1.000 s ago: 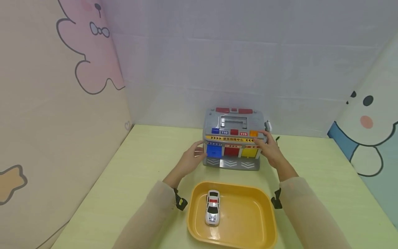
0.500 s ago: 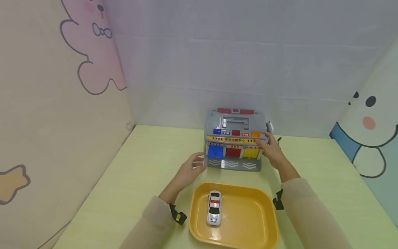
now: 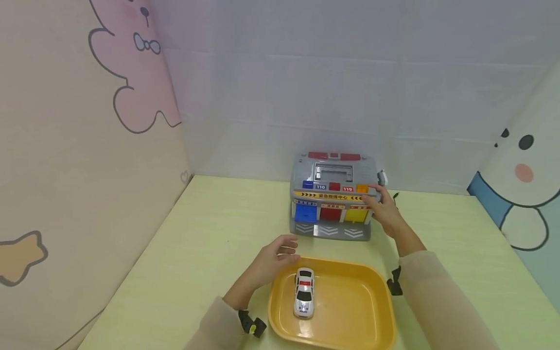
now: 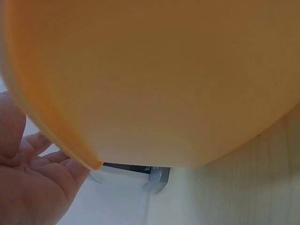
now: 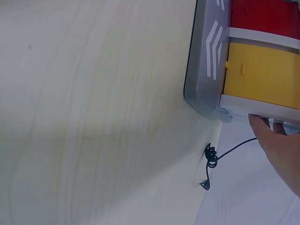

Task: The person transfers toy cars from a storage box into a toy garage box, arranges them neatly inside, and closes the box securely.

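A grey toy emergency station stands at the back of the table, with blue, red and yellow garage doors. My right hand grips the right corner of its roof, thumb at the front and fingers over the edge and side. In the right wrist view that hand is beside the yellow door. My left hand is over the upper left corner of the yellow tray, fingers loosely bent and holding nothing. A white toy police car lies in the tray's left part, just below that hand.
A dark coiled cord trails from the station's right side. White cloth hangs behind the table, and printed cartoon walls flank it. A wrist strap with a camera sits close to the tray's left rim.
My left hand has left the station's left side and come down toward me to the tray's upper left corner. The right hand has stayed on the roof corner.
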### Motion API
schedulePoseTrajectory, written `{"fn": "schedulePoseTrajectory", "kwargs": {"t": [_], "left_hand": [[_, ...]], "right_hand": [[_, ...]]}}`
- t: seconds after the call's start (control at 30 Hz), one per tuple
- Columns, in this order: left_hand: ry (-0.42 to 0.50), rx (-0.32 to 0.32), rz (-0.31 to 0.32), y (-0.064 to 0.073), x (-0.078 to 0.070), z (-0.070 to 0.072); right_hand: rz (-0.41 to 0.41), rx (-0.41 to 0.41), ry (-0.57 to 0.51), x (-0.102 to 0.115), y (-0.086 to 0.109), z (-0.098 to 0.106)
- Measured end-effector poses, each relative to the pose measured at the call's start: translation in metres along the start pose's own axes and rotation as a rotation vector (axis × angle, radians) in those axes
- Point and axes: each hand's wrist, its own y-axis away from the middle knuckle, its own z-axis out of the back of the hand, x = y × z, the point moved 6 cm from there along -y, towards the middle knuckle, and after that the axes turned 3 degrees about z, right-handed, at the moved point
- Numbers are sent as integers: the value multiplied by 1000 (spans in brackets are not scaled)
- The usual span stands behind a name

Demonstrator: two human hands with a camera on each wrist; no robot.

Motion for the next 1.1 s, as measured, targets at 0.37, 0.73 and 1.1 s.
{"fn": "schedulePoseTrajectory", "kwargs": {"t": [0.37, 0.73, 1.1], "left_hand": [[-66, -17, -31, 18, -5, -13], [-247, 35, -4, 24, -3, -25], [-478, 85, 39, 21, -4, -36]], "right_hand": [[-1, -1, 7, 0, 1, -1], [3, 7, -11, 0, 0, 0], [6, -6, -8, 2, 1, -2]]}}
